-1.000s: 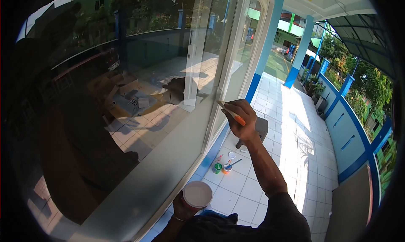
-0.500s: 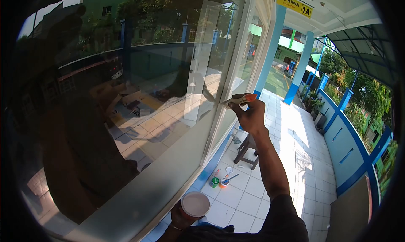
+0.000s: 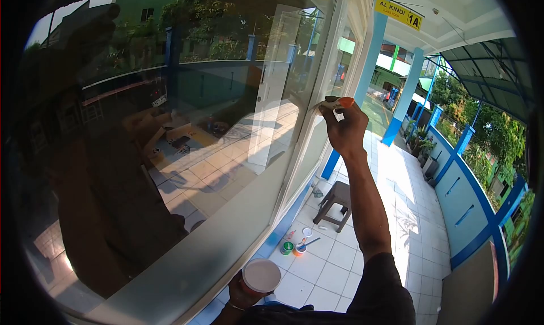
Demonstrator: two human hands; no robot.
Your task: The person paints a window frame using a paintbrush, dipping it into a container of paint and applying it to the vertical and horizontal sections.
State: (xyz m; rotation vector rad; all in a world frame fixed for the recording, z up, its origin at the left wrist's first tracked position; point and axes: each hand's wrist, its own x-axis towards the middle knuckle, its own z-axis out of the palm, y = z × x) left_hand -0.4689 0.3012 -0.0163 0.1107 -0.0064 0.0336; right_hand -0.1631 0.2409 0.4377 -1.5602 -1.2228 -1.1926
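My right hand (image 3: 347,128) is raised at the window frame (image 3: 306,138), its fingers closed round a paintbrush (image 3: 339,103) with an orange-tipped handle. The bristle end points left and sits right at the pale frame. Low in the view, my left hand (image 3: 242,293) grips a round tub (image 3: 262,276) from the side. Light, whitish paint shows in the tub's open top. The large glass pane (image 3: 209,115) left of the frame reflects the courtyard and my own dark outline.
On the tiled floor (image 3: 317,268) stand a green-lidded can (image 3: 287,248), an orange-and-white tub (image 3: 299,248) with a blue-handled tool across it, and a white lid (image 3: 307,232). A brown plastic stool (image 3: 335,203) is beyond them. A blue-trimmed wall (image 3: 462,212) runs along the right.
My right hand has moved the paintbrush upward along the window frame. My left hand with the tub stays nearly in place.
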